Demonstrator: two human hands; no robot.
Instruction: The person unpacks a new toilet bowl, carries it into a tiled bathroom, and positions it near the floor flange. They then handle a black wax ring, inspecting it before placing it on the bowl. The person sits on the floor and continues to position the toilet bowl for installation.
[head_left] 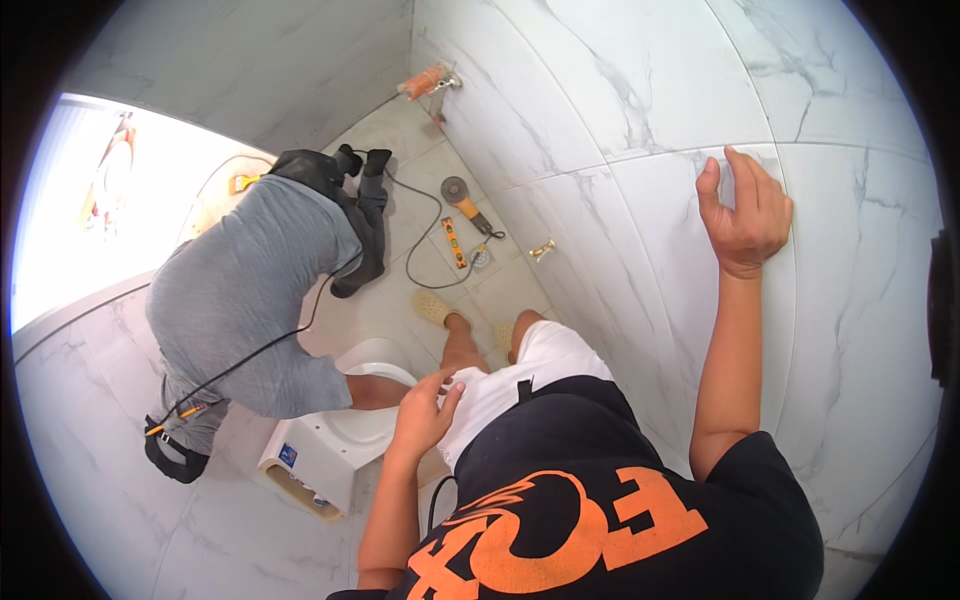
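My right hand (750,215) rests against the white marble-patterned wall tile (650,215) on the right, its thumb apart from its bent fingers and nothing held in it. Low in the middle, my left hand (424,415) hangs beside my white shorts (520,385), fingers loosely bent and apart, holding nothing. Close to its left is a white toilet (335,428) with its tank side toward me. Over the toilet bends a co-worker (255,270) in a grey shirt, one arm reaching down to the bowl; that hand is hidden.
On the tiled floor ahead lie an angle grinder (466,206), an orange spirit level (454,243) and a black cord (408,265). A brass tap fitting (542,250) and orange pipe stub (424,82) stick out of the right wall. A bright doorway (120,190) is at left.
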